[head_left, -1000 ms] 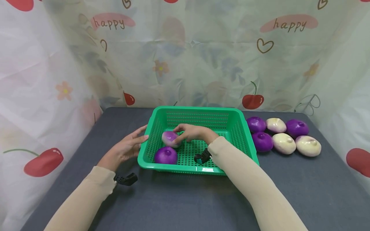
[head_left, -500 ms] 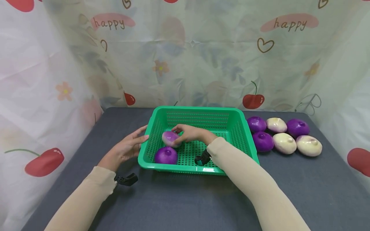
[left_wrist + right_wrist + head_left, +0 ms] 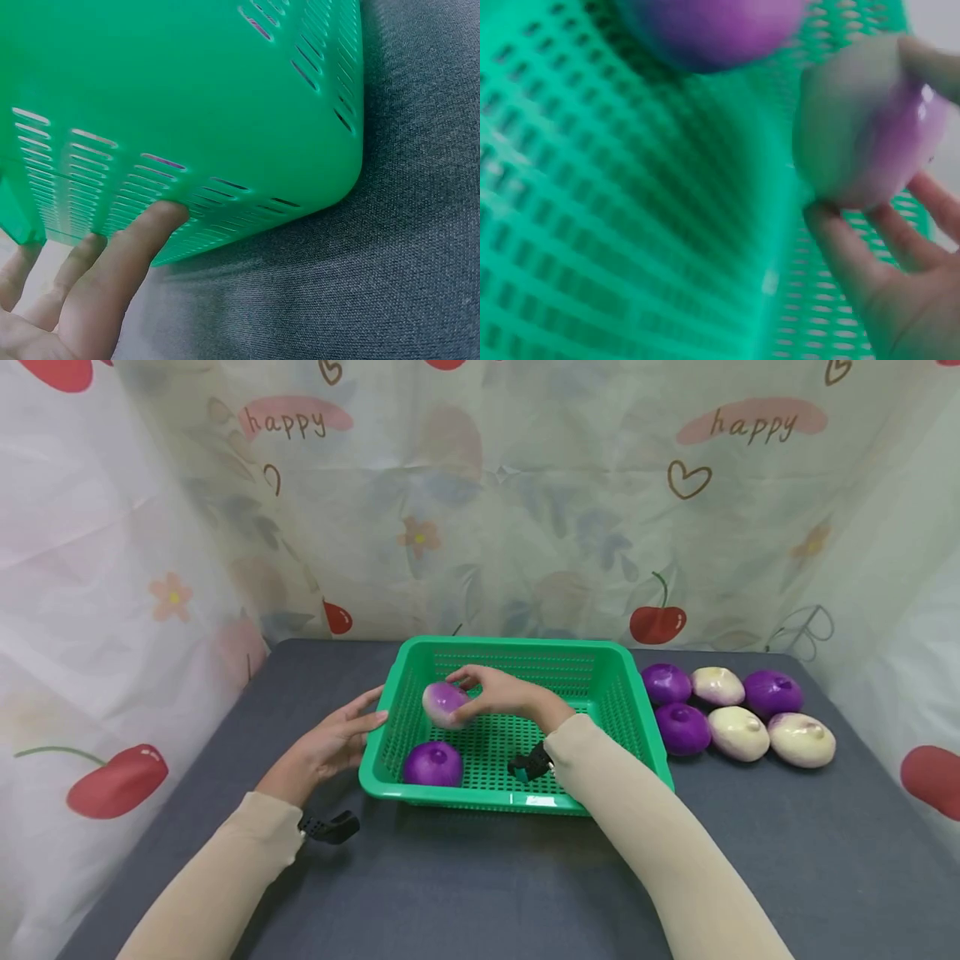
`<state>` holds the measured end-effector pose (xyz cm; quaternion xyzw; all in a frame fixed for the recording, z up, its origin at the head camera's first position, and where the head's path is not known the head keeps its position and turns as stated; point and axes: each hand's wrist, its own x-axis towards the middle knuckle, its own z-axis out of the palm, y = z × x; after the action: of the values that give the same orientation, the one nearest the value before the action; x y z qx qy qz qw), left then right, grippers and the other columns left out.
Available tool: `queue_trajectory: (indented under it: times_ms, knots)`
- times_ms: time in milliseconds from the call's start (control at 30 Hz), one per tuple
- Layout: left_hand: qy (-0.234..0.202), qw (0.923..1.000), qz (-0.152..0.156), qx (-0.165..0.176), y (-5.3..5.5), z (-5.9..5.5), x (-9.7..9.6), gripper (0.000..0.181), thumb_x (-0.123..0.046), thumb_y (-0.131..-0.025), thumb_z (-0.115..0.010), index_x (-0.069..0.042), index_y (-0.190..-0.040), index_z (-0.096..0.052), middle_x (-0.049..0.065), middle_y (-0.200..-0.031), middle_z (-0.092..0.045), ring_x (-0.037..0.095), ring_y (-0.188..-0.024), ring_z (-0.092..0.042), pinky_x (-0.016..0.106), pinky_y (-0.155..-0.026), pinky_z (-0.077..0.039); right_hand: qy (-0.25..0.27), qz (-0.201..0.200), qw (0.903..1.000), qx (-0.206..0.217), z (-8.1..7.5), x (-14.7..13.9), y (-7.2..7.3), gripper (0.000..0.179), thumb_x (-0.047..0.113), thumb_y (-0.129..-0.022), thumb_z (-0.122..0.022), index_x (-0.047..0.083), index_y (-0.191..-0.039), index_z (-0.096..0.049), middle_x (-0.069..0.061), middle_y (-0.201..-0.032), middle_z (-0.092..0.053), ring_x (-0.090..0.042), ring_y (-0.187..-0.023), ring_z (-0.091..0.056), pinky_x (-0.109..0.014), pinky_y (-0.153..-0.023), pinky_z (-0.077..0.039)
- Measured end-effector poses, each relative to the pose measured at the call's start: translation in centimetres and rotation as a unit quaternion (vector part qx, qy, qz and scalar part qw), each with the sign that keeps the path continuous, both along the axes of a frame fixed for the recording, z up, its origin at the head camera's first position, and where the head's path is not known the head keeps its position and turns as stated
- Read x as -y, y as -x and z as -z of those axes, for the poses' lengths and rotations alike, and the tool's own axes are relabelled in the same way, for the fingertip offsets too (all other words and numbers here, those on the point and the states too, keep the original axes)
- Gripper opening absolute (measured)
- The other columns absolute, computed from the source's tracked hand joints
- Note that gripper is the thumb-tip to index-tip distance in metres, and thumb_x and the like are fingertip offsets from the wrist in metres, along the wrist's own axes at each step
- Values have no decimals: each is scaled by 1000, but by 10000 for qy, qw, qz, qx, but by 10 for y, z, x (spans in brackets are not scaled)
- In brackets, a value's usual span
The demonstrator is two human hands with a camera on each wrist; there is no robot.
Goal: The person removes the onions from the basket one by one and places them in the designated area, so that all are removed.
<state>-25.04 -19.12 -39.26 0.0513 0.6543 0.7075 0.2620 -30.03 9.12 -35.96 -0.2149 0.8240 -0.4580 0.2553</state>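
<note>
My right hand (image 3: 504, 692) grips a pale purple-and-white onion (image 3: 442, 703) between thumb and fingers, above the floor of the green basket (image 3: 517, 645). Blurred in the right wrist view, the held onion (image 3: 866, 124) has fingers on opposite sides of it. A deep purple onion (image 3: 433, 765) sits in the basket's near left corner. Against the basket's left side rests my left hand (image 3: 326, 745), fingers extended and the thumb at the rim. In the left wrist view, its fingertips (image 3: 166, 214) touch the slotted outer wall (image 3: 202, 97).
Right of the basket, several purple onions (image 3: 681, 729) and whitish onions (image 3: 738, 734) lie in two rows on the dark grey tabletop (image 3: 480, 885). A printed curtain (image 3: 510, 543) hangs behind the table and along both sides.
The right hand has lifted the purple-and-white onion up and slightly away from the deep purple one. The left hand and the basket look unmoved.
</note>
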Motion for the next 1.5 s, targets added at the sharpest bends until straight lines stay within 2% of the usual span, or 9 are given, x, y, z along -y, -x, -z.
queue_trajectory:
  times_ms: [100,267,433,600,800,967,1100,1267,1500]
  knots:
    - [68,10000,-47,-17,0,0,1,68,-24,-101,-53,-27,-156,-14,3,-122,-58,19,-105,-66,48,-87,-53,856,171,9956,345,-16,-4,-3,67,13,-83,-76,17,-142,-44,-12,-139,-42,-28,-124,-49,-40,-99,-47]
    - [155,9998,-108,-34,2,1,2,68,-26,-100,-54,-27,-156,-14,3,-121,-58,19,-103,-66,48,-87,-53,1970,355,9761,845,-45,-13,-13,66,1,-86,-70,15,-144,-42,-13,-137,-39,-31,-120,-51,-41,-99,-48]
    - [135,9998,-114,-70,1,3,3,69,-26,-100,-55,-27,-156,-15,4,-125,-56,20,-105,-65,49,-87,-52,2152,232,9741,655,-67,-32,-28,64,0,-87,-67,13,-143,-41,-13,-138,-39,-31,-118,-51,-42,-98,-49]
    - [149,9998,-125,-56,-1,4,3,70,-26,-99,-56,-28,-156,-15,6,-127,-54,20,-106,-65,50,-88,-52,2156,339,9752,374,-79,-61,-43,60,0,-87,-65,8,-141,-39,-13,-139,-39,-31,-116,-52,-42,-97,-50]
    - [123,9998,-126,-16,-1,2,2,67,-25,-100,-55,-28,-155,-17,5,-125,-57,20,-105,-66,49,-87,-53,2264,697,9715,116,-83,-103,-61,61,1,-88,-65,6,-141,-35,-10,-135,-41,-25,-117,-52,-33,-90,-54]
    - [54,9999,-45,-101,-2,0,3,67,-24,-101,-54,-26,-156,-16,4,-122,-58,19,-103,-66,48,-86,-53,2773,914,9558,-341,-82,-138,-75,53,-3,-89,-63,11,-135,-41,-5,-130,-45,-17,-114,-55,-25,-88,-52]
    - [32,10000,-63,-61,-3,0,3,66,-23,-101,-53,-26,-156,-16,3,-121,-60,19,-103,-66,48,-86,-53,3035,867,9469,-618,-77,-163,-84,60,-10,-89,-58,17,-140,-41,-2,-134,-42,-15,-115,-53,-24,-88,-52]
    - [7,9999,-137,21,-2,0,2,67,-23,-100,-55,-27,-155,-19,3,-120,-61,19,-102,-67,49,-86,-53,3419,722,9350,-605,-68,-192,-92,70,-17,-90,-49,16,-148,-30,-4,-140,-36,-16,-118,-52,-27,-90,-53]
    - [18,9999,-134,-16,-2,0,3,68,-24,-99,-56,-26,-156,-18,4,-123,-58,19,-103,-66,49,-87,-53,3723,1091,9193,-666,-51,-229,-107,64,-19,-91,-43,13,-144,-32,-6,-133,-42,-16,-108,-59,-28,-84,-55]
